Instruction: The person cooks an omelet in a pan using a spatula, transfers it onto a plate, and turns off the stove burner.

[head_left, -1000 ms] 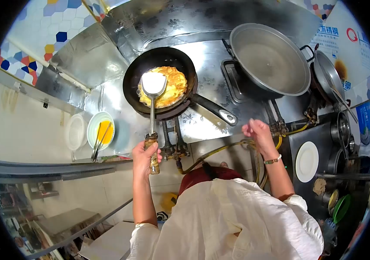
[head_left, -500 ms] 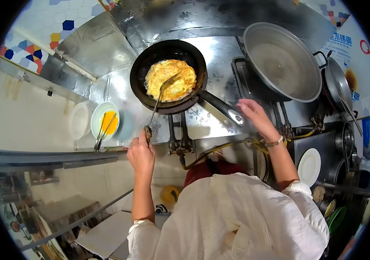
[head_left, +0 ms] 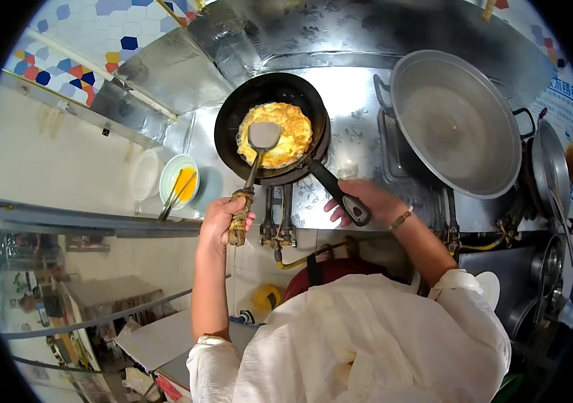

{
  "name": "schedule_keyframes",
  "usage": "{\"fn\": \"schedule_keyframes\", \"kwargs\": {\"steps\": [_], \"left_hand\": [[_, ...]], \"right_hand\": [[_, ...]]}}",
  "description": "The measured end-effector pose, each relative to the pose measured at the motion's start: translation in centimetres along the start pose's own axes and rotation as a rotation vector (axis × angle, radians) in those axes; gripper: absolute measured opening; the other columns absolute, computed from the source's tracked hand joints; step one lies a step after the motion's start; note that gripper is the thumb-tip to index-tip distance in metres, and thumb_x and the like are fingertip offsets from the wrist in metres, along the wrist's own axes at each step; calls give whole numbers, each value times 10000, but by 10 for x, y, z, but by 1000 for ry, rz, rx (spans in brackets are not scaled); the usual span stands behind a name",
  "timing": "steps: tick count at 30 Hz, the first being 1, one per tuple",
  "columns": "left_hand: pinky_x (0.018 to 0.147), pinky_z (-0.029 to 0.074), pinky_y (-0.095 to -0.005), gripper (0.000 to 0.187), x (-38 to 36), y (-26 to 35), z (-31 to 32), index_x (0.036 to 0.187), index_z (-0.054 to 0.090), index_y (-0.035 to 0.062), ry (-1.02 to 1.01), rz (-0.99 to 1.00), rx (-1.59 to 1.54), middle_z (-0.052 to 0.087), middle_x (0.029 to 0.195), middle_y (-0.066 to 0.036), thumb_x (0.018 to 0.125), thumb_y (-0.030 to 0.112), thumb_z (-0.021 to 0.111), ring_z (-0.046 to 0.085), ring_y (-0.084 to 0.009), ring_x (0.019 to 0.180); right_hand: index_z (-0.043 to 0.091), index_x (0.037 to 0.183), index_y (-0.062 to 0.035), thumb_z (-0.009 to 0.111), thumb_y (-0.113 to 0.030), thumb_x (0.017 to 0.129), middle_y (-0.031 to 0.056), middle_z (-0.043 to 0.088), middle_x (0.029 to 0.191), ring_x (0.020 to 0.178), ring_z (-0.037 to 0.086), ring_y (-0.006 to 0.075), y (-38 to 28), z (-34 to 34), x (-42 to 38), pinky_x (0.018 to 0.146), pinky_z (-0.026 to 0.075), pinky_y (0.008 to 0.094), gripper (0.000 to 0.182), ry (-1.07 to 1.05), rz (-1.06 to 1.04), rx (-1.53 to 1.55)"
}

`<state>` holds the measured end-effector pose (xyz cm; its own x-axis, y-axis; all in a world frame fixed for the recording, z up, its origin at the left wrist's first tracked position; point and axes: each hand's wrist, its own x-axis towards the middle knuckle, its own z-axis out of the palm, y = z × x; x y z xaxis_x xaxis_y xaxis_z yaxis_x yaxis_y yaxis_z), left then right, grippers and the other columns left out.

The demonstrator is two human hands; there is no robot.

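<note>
My left hand (head_left: 221,218) is closed round the wrapped grip of a spatula (head_left: 264,136). Its flat blade lies over a browned yellow omelette (head_left: 298,129), covering part of it. The omelette sits in a black frying pan (head_left: 231,114) on the stove. At the pan's black handle (head_left: 329,179) is my right hand (head_left: 375,203), its fingers passing beneath the handle and showing on the far side, thumb close alongside. A white bowl (head_left: 174,163) to the left contains yellow beaten egg (head_left: 184,180) and utensils.
A large grey pot (head_left: 404,124) of cloudy liquid stands to the right on the stove. Past it leans a metal pan (head_left: 550,158). A metal splashback (head_left: 340,37) rises behind, and a yellow gas hose (head_left: 293,264) runs below the stove's front edge.
My right hand has come left onto the pan handle, which has swung slightly toward me. The spatula has turned so its broad blade shows over the omelette. The view has shifted slightly.
</note>
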<state>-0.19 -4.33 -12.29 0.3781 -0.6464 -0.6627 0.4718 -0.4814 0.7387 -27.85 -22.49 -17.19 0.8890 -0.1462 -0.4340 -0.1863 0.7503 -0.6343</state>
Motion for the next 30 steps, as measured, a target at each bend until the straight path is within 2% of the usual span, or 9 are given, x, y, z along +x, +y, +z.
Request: {"fn": "schedule_keyframes", "kwargs": {"steps": [8, 10, 16, 18, 24, 26, 27, 28, 30], "left_hand": [[398, 498, -280, 207, 3, -9, 14, 967, 511, -81, 19, 10, -126, 604, 690, -206, 866, 97, 545, 570, -203, 454], [403, 501, -283, 220, 3, -9, 17, 988, 508, -78, -19, 20, -245, 606, 699, -214, 866, 102, 545, 571, -210, 459], [400, 507, -302, 237, 37, -9, 22, 997, 500, -73, -4, 54, -307, 607, 705, -220, 860, 113, 556, 573, -218, 460], [405, 510, -308, 234, 38, -7, 22, 989, 503, -70, -9, 76, -292, 605, 699, -216, 860, 117, 558, 574, -219, 461], [386, 485, -295, 182, 32, -7, 42, 944, 520, -59, 63, 80, -190, 602, 670, -192, 858, 99, 550, 572, -214, 454], [377, 450, -276, 190, 20, -9, 57, 957, 525, -67, 229, 219, 86, 601, 652, -171, 867, 101, 532, 569, -201, 446], [469, 473, -320, 253, 19, -11, 58, 1042, 536, -54, 268, 307, 292, 620, 747, -192, 835, 91, 550, 608, -232, 556], [469, 473, -320, 253, 19, -14, 60, 1042, 536, -54, 273, 301, 285, 620, 747, -192, 835, 91, 550, 608, -232, 556], [624, 489, -405, 380, 21, -17, 70, 1151, 522, -11, 753, 740, 1267, 604, 858, -198, 789, 86, 575, 620, -282, 707]], "right_hand": [[463, 1069, -32, 470, -361, 930, 130, 607, 923, 688, 638, 183, 1, -13, 12, 593, 557, 313, 356, -83, 20, -5], [458, 1193, -24, 437, -366, 939, 90, 592, 909, 688, 614, 134, 2, -11, 12, 603, 526, 262, 427, -77, 26, -14], [466, 1128, -30, 486, -346, 926, 96, 592, 875, 657, 620, 164, 2, -12, 15, 573, 543, 288, 375, -118, 15, 33], [446, 1195, 8, 440, -353, 941, 81, 592, 886, 676, 602, 133, -1, -9, 11, 605, 522, 269, 442, -99, 30, 9], [446, 1196, 5, 437, -350, 942, 86, 593, 891, 700, 601, 139, 3, -15, 16, 619, 528, 279, 437, -134, 8, 21], [445, 1197, 7, 434, -347, 944, 86, 592, 889, 701, 600, 140, 4, -16, 17, 621, 529, 281, 435, -146, 18, 36], [447, 1167, 9, 452, -338, 940, 96, 590, 879, 699, 608, 156, 5, -17, 19, 613, 537, 286, 415, -150, 16, 86], [449, 1138, 11, 470, -329, 936, 106, 588, 868, 696, 616, 172, 7, -17, 19, 605, 544, 290, 396, -154, 19, 134], [451, 1148, 15, 471, -335, 935, 104, 592, 866, 695, 617, 164, 6, -13, 16, 606, 545, 280, 410, -130, 18, 102]]}}
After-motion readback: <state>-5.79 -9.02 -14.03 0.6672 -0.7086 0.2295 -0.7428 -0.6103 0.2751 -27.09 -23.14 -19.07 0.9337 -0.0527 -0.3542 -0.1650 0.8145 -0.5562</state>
